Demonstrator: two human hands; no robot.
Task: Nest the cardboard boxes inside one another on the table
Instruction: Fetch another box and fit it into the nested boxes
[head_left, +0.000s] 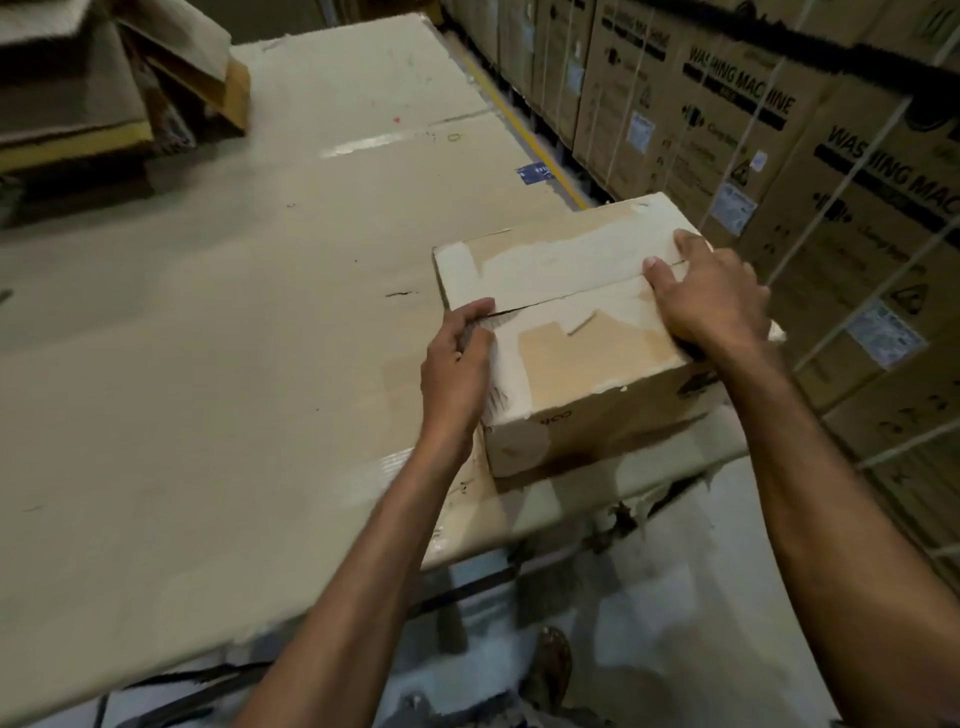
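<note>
**One closed box at table's near-right corner, both hands on its top**

Far L: pile of flattened brown cardboard sheets (78, 104) w/ yellowish edges, well apart from the work; not in play. Centre: long table topped w/ a beige cardboard sheet (234, 312), clear tape strips on it, small blue label (535, 173) near its far-right edge. Only one task box in view, nothing to nest it with; task looks early imo.

L hand (457, 364): fingers curled at the dark gap where the two top flaps meet at the L end, pinching the near flap's edge; reads as prying that flap up. Worn tan cardboard box (571, 332) w/ torn whitish tape patches on top: sits on the table at the near-right corner; flaps down, seam split open at the L end, flush elsewhere. R hand (711, 306): fingers straight, spread flat over the seam at the R end, palm over the near-right top edge; clutching nothing, prob pressing down so the box doesn't slide or tip while L pulls. Box is near the table edge, so a hard tug toward the body could drag it off; R weight matters.

Far R: wall of big brown cartons printed "WASHING MACHINE" (753, 130), white straps round them, past a yellow floor line; gap to the box can't tell.

Next imo: both flaps need opening before anything fits inside.
</note>
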